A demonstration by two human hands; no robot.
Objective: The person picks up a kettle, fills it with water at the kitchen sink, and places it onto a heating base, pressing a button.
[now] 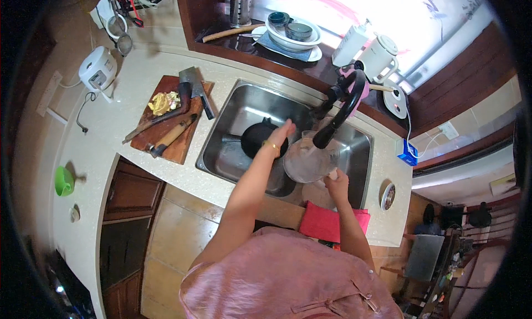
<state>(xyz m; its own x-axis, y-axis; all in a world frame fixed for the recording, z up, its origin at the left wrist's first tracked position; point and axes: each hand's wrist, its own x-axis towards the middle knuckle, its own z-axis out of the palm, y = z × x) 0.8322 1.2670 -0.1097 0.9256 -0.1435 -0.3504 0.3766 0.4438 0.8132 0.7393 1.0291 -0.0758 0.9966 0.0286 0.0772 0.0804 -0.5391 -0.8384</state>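
Observation:
My right hand (337, 187) grips the pale handle of a clear pitcher (305, 163), which is over the right basin of the steel double sink (227, 107). The mouth of the black faucet (325, 137) is right above the pitcher, and a pale streak below it looks like running water. My left hand (284, 131), with a gold-coloured bracelet at the wrist, is extended above the left basin and holds nothing; its fingers are partly hidden. Under that forearm a small black frying pan (257, 140) lies in the left basin, its handle pointing left.
Left of the sink, a wooden cutting board (176, 148) bears a cleaver (190, 78), wooden-handled tools and yellow-and-white food scraps (164, 103). A red cloth (320, 222) drapes the front edge. Stacked bowls (293, 38), a pump bottle (349, 44) and a white electric kettle (376, 59) line the sill.

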